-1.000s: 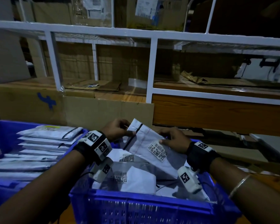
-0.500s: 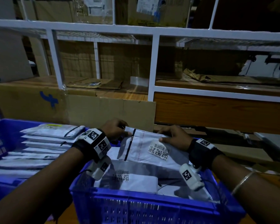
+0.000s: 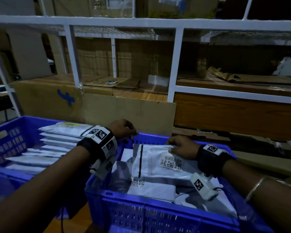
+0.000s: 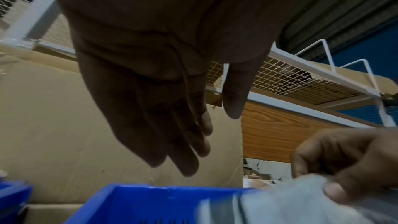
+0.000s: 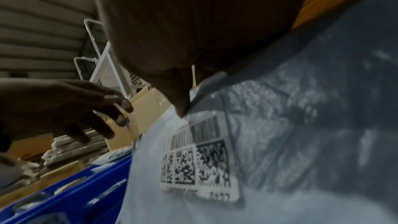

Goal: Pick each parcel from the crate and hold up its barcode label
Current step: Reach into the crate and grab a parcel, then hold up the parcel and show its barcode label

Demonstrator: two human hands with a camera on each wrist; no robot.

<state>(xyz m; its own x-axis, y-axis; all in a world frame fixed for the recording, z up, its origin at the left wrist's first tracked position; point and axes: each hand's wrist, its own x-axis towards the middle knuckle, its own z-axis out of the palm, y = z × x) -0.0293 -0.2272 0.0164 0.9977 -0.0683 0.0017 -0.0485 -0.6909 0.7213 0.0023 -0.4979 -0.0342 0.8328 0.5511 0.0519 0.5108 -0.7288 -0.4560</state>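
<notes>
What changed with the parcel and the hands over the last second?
The left hand let go of the parcel and now hangs open over the crate's far rim. The parcel went from raised and tilted to lying down on the pile. The right hand still pinches its top edge, label face up. The stacked parcels in the other crate stayed put.

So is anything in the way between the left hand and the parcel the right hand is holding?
Nothing visible. The left hand hangs open over the crate's far rim, beside the parcel pinched by the right hand; only open air between them.

Left hand (image 3: 123,129) slack, right hand (image 3: 183,147) pinching
</notes>
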